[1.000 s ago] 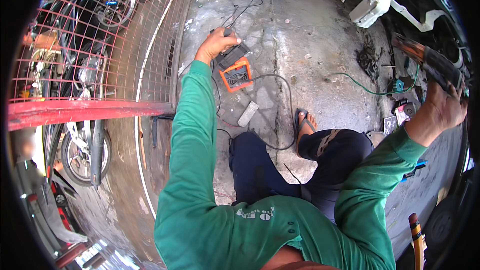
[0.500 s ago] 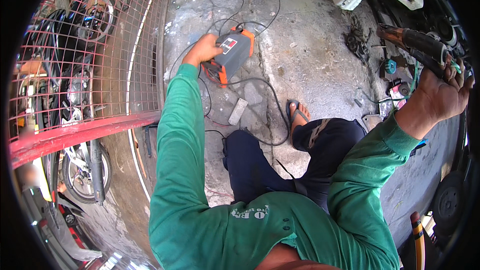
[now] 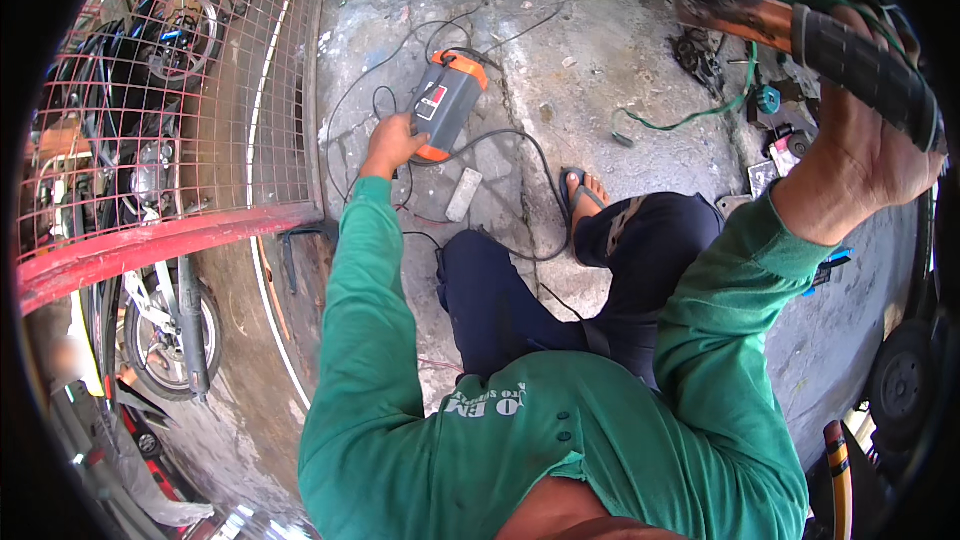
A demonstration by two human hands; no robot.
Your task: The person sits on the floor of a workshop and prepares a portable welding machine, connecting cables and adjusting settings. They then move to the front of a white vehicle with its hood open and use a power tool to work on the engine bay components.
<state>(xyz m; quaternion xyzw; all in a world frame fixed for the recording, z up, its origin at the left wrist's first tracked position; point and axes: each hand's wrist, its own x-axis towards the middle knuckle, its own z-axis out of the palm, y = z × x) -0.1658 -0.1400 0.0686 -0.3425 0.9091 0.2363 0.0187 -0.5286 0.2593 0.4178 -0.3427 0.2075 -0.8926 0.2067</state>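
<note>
My left hand (image 3: 393,147) is closed at the near end of a small grey machine (image 3: 447,108) with orange end frames, which looks like a portable welder. Its fingertips are partly hidden against the casing. The machine lies on the concrete with black cables (image 3: 535,140) running from it. Raised at the right, my right hand (image 3: 862,155) grips a curved, tube-like part (image 3: 865,75), black and ribbed with a rusty orange-brown end. The part covers most of the fingers. A green cord (image 3: 700,112) trails across the floor, and green strands show around the fingers.
Red wire mesh (image 3: 190,230) stands at the left, with motorcycles (image 3: 165,340) and part of another person's arm (image 3: 62,137) beyond it. A pale block (image 3: 463,195) lies near my knee. A teal tape measure-like item (image 3: 767,100) and dark parts (image 3: 698,60) lie on the right.
My left hand has slid from the machine's side to its near end, and the machine sits turned more upright. My right hand has lifted the curved part across, and the green cord now stretches further left.
</note>
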